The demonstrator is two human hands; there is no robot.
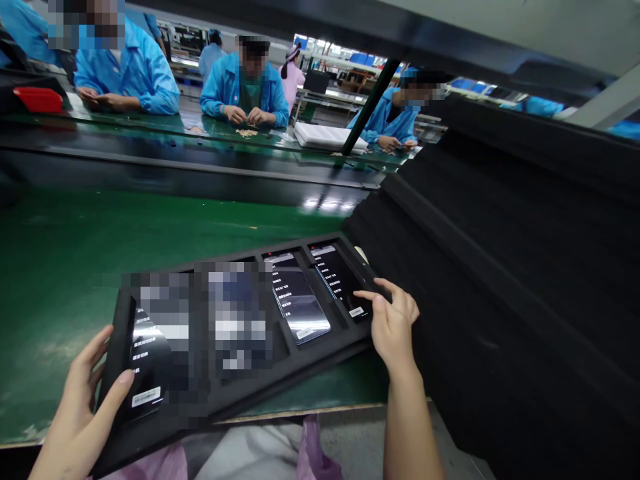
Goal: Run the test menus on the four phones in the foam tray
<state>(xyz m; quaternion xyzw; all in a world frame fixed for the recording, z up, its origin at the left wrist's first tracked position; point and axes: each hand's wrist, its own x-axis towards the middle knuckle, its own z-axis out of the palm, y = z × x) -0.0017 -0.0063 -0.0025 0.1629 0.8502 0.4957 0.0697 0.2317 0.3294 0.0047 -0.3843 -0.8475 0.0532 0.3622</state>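
A black foam tray (295, 363) lies tilted across the front of the bench, with phones set in its slots. My left hand (83, 393) grips its left end, thumb on top beside the leftmost phone (145, 373). At the right end, my right hand (395, 327) is closed on the edge, one finger reaching over the lit screen of the rightmost phone (340, 283). Another lit phone (300, 300) sits in the neighbouring slot, slightly askew. What lies in the slot left of that is blurred out. The lit screens show lines of text and small white labels.
A tall stack of black foam trays (520, 267) rises close on the right. The green bench (150, 227) extends behind the tray to a dark rail (175, 160). Across it, several people in blue work at another bench, near a red bin (37, 100) and a white stack (327, 137).
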